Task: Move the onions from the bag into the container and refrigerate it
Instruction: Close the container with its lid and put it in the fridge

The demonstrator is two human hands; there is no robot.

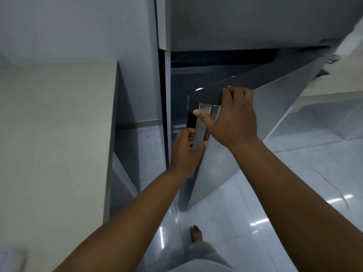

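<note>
Both hands are on the half-open fridge door (225, 154): left hand (186, 152) curled round its handle (200, 130), right hand (233, 118) gripping its top edge. Neither container nor onions show, so I can't tell where they are. If they aren't inside, the door could shut on an unfinished job, or nip the fingers (231, 93) over that top edge.

This looks like a home kitchen, with a big silver fridge (245, 26), a pale counter (55, 124) and a shiny tiled floor (225, 222).

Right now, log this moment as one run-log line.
lower grey steel fridge door: ajar | left hand: gripping door handle | right hand: on door top | container: unseen
</note>
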